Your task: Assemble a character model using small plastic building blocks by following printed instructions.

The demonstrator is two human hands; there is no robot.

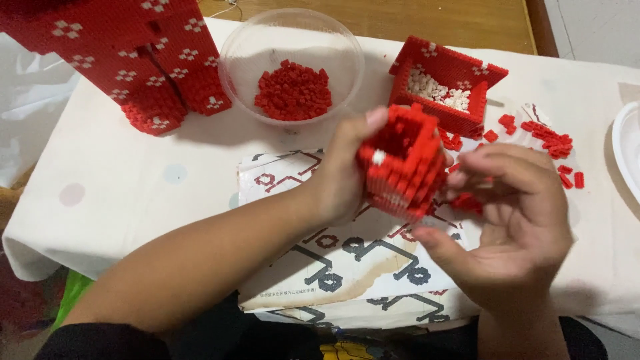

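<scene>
Left hand (343, 177) clamps the hollow red brick box (400, 167); right hand (517, 220) fingers loosely curled beside it. Squeeze harder and a wall might pop.

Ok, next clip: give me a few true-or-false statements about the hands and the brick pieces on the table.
1. The left hand grips a hollow red brick block. True.
2. The clear bowl holds white bricks. False: it holds red bricks.
3. The open red brick box contains white pieces. True.
4. The right hand rests flat on the table. False: it is raised beside the block, fingers curled.
5. Loose red bricks lie right of the box. True.
</scene>
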